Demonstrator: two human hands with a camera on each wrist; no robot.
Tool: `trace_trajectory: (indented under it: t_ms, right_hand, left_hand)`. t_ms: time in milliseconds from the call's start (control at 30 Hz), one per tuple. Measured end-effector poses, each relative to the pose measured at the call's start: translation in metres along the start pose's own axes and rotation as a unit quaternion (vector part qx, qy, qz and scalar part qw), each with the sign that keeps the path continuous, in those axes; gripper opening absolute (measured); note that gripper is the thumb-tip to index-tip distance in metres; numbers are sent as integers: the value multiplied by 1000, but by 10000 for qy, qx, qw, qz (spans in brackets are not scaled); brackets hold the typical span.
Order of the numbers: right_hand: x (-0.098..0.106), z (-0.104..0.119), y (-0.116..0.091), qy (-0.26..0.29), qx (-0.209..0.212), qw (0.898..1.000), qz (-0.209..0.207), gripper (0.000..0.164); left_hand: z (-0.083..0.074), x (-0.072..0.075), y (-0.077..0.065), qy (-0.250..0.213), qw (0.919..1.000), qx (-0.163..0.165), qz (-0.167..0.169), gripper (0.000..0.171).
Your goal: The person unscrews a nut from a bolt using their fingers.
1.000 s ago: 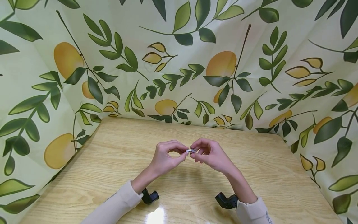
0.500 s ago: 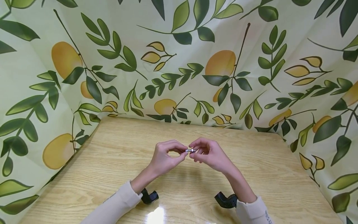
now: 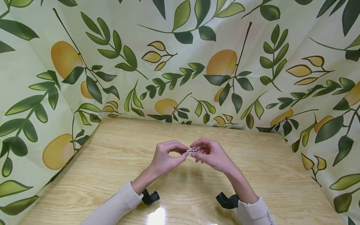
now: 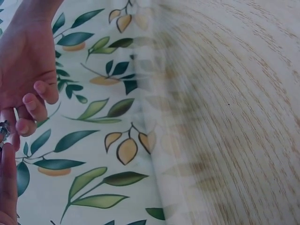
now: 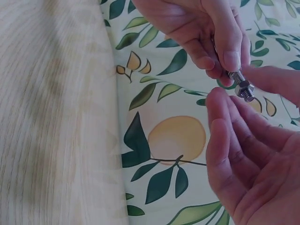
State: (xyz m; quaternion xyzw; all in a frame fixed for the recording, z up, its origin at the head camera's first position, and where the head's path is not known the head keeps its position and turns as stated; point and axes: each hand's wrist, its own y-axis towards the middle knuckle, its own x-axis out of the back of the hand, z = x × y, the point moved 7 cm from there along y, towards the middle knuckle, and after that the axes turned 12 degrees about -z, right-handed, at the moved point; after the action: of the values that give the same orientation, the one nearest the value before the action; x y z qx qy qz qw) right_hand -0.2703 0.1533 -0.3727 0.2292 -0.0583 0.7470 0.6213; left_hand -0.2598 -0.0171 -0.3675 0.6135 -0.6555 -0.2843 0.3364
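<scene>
A silvery threaded bolt [image 5: 237,77] with a hex nut [image 5: 244,88] near its free end is held up above the table, roughly level in the head view. My left hand [image 3: 166,158] pinches the bolt's other end between thumb and fingers, hiding that end. My right hand [image 3: 214,156] is beside the nut, its thumb and fingers spread loosely around it. In the right wrist view the nut shows uncovered between those fingers [image 5: 218,105] and thumb; whether a fingertip touches the bolt is unclear. At the left wrist view's edge, only part of the bolt [image 4: 3,130] shows.
Beneath both hands lies a light wood-grain table [image 3: 126,137]. A cloth [image 3: 185,56] printed with leaves and orange fruit hangs behind and along the sides. Black wrist mounts [image 3: 151,197] stick out inward from both sleeves, and light glares on the near tabletop.
Both hands stay almost in place. The shine on the nut differs between frames, and the right fingers shift slightly about it. The left hand keeps its pinch on the bolt.
</scene>
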Motion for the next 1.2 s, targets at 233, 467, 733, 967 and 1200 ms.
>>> trace_trajectory:
  t_ms: [233,467,733,967,1200]
  right_hand:
    - [-1,-1,0,44,29,10000,77,21]
    - [0,0,-1,81,-20,10000,-8,21]
    - [0,0,-2,68,79,9999,15,17]
    - [2,3,-1,149,89,9998,-133,23]
    - [0,4,-1,-19,203,9997,105,19]
  left_hand:
    - [0,0,0,-8,10000,62,0,13]
    - [-1,-1,1,16,10000,94,17,14]
    - [0,-1,0,11,10000,-34,-3,13]
    - [0,-2,0,17,10000,-15,42,14]
    - [-3,-1,0,13,9999,-170,-11,13]
